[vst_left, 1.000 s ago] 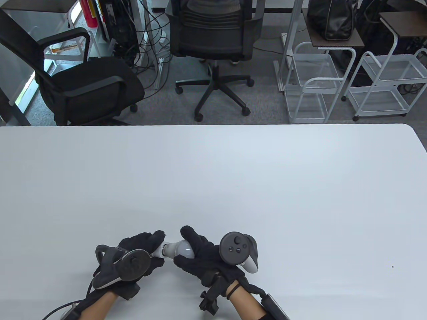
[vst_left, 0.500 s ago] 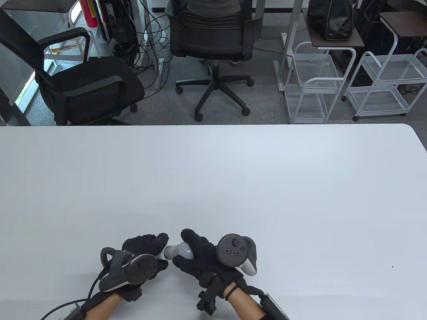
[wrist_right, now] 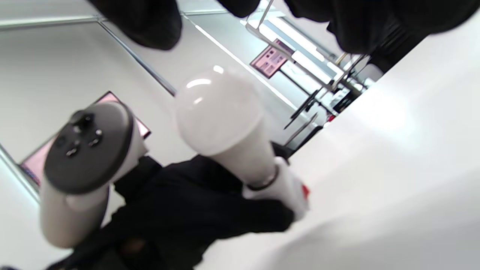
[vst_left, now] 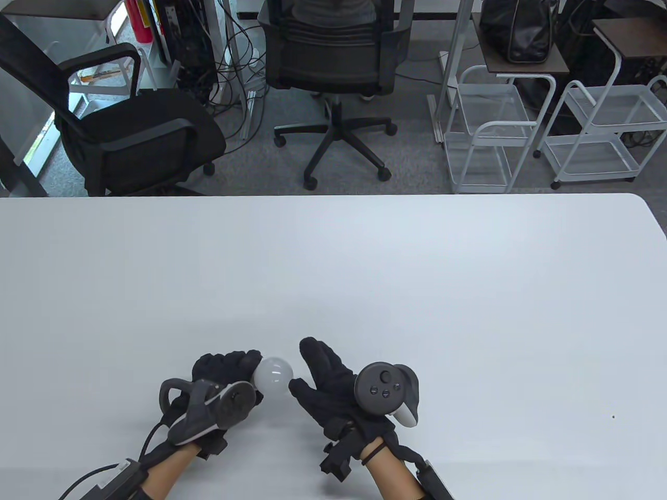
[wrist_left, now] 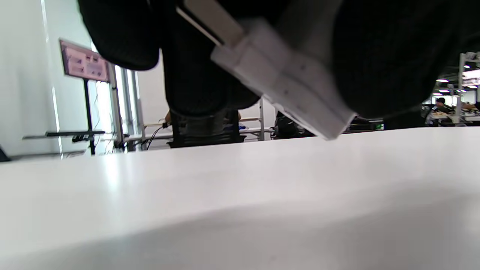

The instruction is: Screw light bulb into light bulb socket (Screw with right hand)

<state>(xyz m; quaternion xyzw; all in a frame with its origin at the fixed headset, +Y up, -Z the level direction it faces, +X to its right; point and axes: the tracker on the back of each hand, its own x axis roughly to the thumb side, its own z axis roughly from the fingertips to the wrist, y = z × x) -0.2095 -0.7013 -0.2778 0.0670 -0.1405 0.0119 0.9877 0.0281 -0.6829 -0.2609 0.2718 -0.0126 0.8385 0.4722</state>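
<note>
A white light bulb (vst_left: 274,374) sits in a white socket, which my left hand (vst_left: 227,372) grips near the table's front edge. In the right wrist view the bulb (wrist_right: 221,118) stands up out of the socket (wrist_right: 285,189), with my left hand's fingers (wrist_right: 210,217) wrapped around the socket. In the left wrist view the socket's white body (wrist_left: 279,77) shows between my gloved fingers, just above the table. My right hand (vst_left: 325,375) is open and empty, just right of the bulb and apart from it.
The white table (vst_left: 365,271) spreads wide behind and to both sides of my hands. Office chairs (vst_left: 333,67) and white wire carts (vst_left: 490,130) stand on the floor beyond its far edge.
My right hand has let go of the bulb and drawn back to the right, fingers spread. My left hand has tilted the socket so the bulb's round end faces up.
</note>
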